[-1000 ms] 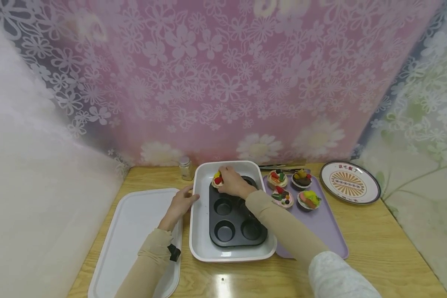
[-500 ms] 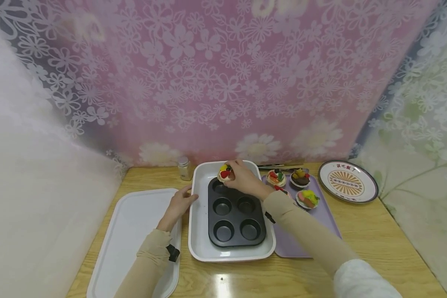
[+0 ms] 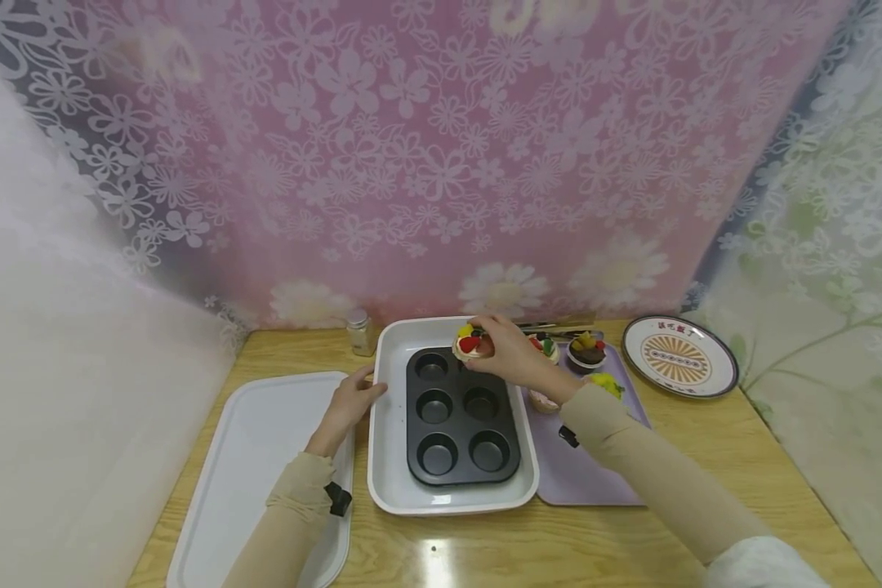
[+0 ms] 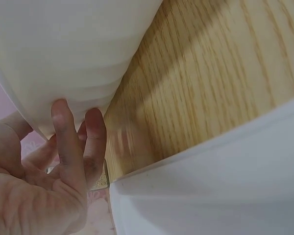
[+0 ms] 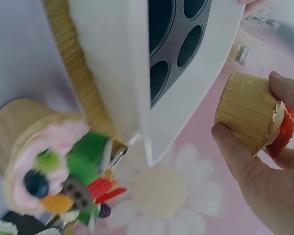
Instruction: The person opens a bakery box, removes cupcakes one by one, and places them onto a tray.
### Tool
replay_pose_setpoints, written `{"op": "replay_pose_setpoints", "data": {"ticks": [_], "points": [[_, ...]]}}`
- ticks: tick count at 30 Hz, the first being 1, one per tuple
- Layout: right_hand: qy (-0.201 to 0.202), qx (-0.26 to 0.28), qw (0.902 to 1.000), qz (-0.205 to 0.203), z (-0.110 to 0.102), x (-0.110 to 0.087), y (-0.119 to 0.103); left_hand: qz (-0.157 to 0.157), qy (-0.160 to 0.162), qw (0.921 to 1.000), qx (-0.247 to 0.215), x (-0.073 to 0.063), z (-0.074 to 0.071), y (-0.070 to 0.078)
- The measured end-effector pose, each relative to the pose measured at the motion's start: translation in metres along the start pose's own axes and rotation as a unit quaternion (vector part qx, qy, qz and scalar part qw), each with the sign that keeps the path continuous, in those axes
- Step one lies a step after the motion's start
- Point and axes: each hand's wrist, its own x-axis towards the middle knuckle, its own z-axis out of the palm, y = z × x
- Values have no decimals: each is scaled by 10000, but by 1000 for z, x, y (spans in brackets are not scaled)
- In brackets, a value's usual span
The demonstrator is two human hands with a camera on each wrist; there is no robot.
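Note:
My right hand point(image 3: 518, 355) pinches a cupcake point(image 3: 467, 344) topped with red and yellow fruit, raised over the back of a black muffin pan point(image 3: 459, 421). In the right wrist view its pleated golden paper cup point(image 5: 246, 111) shows between thumb and fingers. The pan, its visible cups bare, lies inside a deep white rectangular dish point(image 3: 389, 457). At the dish's left wall, my left hand point(image 3: 345, 410) holds the side, thumb at the rim. Its fingertips rest against the outer wall point(image 4: 73, 54) in the left wrist view.
Several fruit-topped cupcakes, one with pink cream point(image 5: 51, 152), stand on a purple tray point(image 3: 584, 465) at right, partly behind my right arm. A white tray point(image 3: 257, 457) lies left. A glass jar point(image 3: 359, 332) and a patterned plate point(image 3: 679, 357) stand near the back wall.
My right hand has lifted the cupcake out of the back-left area of the muffin pan and moved it right, uncovering that cup. The left hand has stayed at the dish.

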Motion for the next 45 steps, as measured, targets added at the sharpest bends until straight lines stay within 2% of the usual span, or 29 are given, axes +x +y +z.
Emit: {"op": "replay_pose_setpoints", "data": {"ticks": [8,15,25,35,41,45], "points": [[196,-68,9997,-115,-22,-24,12,52,2,10000,79,1,-1,-2],[306,-86,9995,-56,-31,-45,25,13,-10,9999,129,-1,-2,-1],[452,-211,9987,-72,-37,-81,45,33,-9,9999,98,0,0,-2],[273,-202,9994,-14,-40,-119,63,120,-7,9998,157,0,-1,-2],[294,-256,9992,-119,-36,-134,69,113,4,9998,176,2,0,-4],[278,-155,9995,-43,-28,-143,73,117,-33,9998,124,1,1,-4]]}}
